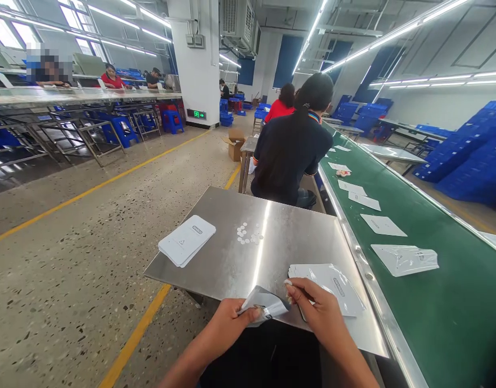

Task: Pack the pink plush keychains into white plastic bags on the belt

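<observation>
My left hand (233, 318) is closed on a shiny, partly see-through plastic bag (267, 306), held tilted over the table's near edge. Grey print shows on the bag beside my thumb. Just right of the bag's corner, my right hand (318, 307) pinches a small white disc (287, 282) between thumb and fingertips. Under and beyond that hand lies a pile of bagged white cards (336, 280) with grey print. A stack of white printed cards (187, 241) sits at the table's left. Several loose white discs (248, 235) are scattered in the middle.
The steel table (227, 269) adjoins a green conveyor belt (425, 312) on the right, which carries several white packets (405, 260). A person in a dark shirt (292, 145) sits directly ahead. A cardboard box (234, 145) stands on the floor beyond. Blue crates (469, 156) are piled far right.
</observation>
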Demonstrator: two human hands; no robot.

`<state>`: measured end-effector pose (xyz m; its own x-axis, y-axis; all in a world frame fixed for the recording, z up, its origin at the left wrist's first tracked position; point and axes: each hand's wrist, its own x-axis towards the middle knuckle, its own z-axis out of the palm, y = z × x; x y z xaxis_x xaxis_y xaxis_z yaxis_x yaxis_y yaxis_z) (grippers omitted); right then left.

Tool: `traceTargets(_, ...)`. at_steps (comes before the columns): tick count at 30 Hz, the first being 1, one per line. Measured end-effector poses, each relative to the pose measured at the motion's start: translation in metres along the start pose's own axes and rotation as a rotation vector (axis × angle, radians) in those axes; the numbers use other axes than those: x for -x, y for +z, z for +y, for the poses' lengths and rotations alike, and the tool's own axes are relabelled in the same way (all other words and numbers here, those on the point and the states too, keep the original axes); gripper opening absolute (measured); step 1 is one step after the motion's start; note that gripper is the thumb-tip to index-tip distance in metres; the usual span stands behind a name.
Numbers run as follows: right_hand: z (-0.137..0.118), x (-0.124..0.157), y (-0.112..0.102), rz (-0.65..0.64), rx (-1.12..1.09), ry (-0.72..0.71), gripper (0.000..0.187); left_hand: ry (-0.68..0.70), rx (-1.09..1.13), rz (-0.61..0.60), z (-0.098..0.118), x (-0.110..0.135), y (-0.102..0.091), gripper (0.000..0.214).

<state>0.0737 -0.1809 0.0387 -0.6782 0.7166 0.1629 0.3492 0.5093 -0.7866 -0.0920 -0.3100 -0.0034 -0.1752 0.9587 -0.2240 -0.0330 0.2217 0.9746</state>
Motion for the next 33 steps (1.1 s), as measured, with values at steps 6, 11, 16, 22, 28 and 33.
traceTargets(6,-0.035,-0.004,-0.05,-0.246,0.285,-0.184,0.024,0.034,-0.08,-0.001,0.016,-0.007,0.02,0.02)
traceTargets(11,-0.058,-0.011,-0.061,-0.376,0.323,-0.201,0.025,0.042,-0.247,0.049,0.013,-0.007,0.028,0.018)
traceTargets(16,-0.061,-0.015,-0.061,-0.452,0.398,-0.192,0.02,0.099,-0.3,0.071,0.007,-0.01,0.034,0.017)
traceTargets(22,-0.064,-0.013,-0.062,-0.514,0.431,-0.231,0.015,0.161,-0.338,0.041,0.006,-0.01,0.038,0.012)
traceTargets(28,-0.067,-0.008,-0.064,-0.608,0.485,-0.358,0.024,0.166,-0.334,0.038,0.004,-0.009,0.041,0.013)
traceTargets(33,-0.069,-0.004,-0.067,-0.641,0.564,-0.361,0.028,0.184,-0.306,0.023,0.003,-0.008,0.042,0.013)
